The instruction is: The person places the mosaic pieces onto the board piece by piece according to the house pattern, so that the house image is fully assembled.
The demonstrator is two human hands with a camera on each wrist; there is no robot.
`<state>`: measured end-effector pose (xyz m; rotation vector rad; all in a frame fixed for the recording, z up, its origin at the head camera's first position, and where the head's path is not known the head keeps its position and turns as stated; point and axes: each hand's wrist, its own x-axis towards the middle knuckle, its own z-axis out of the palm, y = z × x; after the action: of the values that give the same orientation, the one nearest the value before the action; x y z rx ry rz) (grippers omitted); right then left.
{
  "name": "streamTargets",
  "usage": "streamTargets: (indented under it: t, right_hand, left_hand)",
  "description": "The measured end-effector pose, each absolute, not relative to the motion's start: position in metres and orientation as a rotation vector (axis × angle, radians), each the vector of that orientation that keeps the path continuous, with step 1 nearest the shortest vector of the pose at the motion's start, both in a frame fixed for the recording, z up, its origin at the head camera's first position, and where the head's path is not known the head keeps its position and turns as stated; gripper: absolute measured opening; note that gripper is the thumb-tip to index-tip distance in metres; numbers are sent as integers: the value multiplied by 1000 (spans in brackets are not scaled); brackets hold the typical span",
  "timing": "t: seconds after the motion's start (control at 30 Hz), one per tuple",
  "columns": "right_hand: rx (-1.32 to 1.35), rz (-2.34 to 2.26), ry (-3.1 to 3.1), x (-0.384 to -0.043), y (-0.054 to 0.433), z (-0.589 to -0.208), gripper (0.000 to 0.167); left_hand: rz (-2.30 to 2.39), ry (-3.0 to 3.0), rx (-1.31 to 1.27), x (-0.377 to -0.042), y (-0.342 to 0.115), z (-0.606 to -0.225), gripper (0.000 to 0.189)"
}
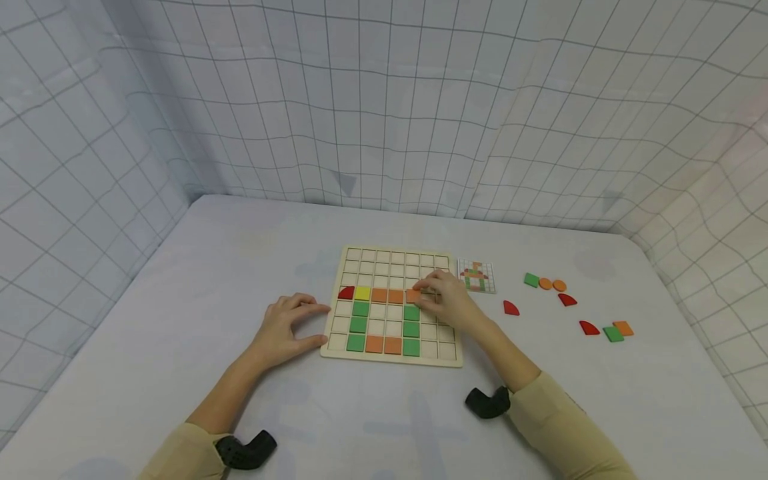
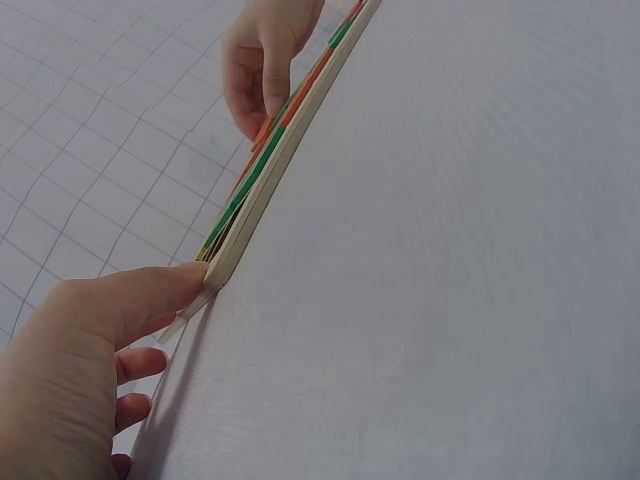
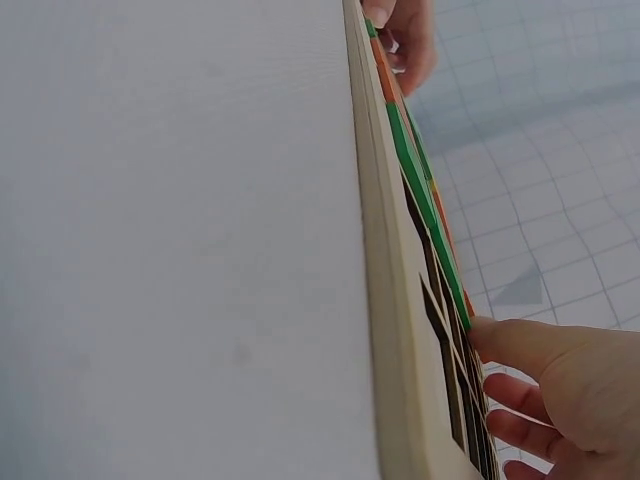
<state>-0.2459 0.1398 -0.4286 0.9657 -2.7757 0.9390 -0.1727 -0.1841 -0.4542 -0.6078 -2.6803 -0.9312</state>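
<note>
A wooden grid board (image 1: 384, 360) lies on the table, with green, orange, yellow and red tiles set in its cells. My right hand (image 1: 451, 303) pinches an orange square tile (image 1: 412, 296) between thumb and fingers at a cell above the right green column (image 1: 411, 329). In the right wrist view, the thumb of the right hand (image 3: 575, 385) is at the tile row. My left hand (image 1: 287, 330) touches the board's left edge with the tips of thumb and forefinger, its fingers loosely bent. The left wrist view shows that thumb (image 2: 165, 295) against the board's rim.
A pattern card (image 1: 477, 275) lies at the board's upper right. Farther right are loose pieces: a green square (image 1: 531, 280), orange circles (image 1: 545, 283), red quarter-circles (image 1: 511, 308), and a green square (image 1: 613, 334) touching an orange square (image 1: 624, 328). Grid-patterned fabric walls (image 1: 384, 120) surround the table.
</note>
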Motion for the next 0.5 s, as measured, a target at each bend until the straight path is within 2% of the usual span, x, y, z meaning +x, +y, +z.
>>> streamTargets:
  t: [0.5]
  right_hand:
    - [1027,915,-2800,-248,142,-428,22]
  left_hand:
    - [-938,-2682,-606,-173,-185,-454,45]
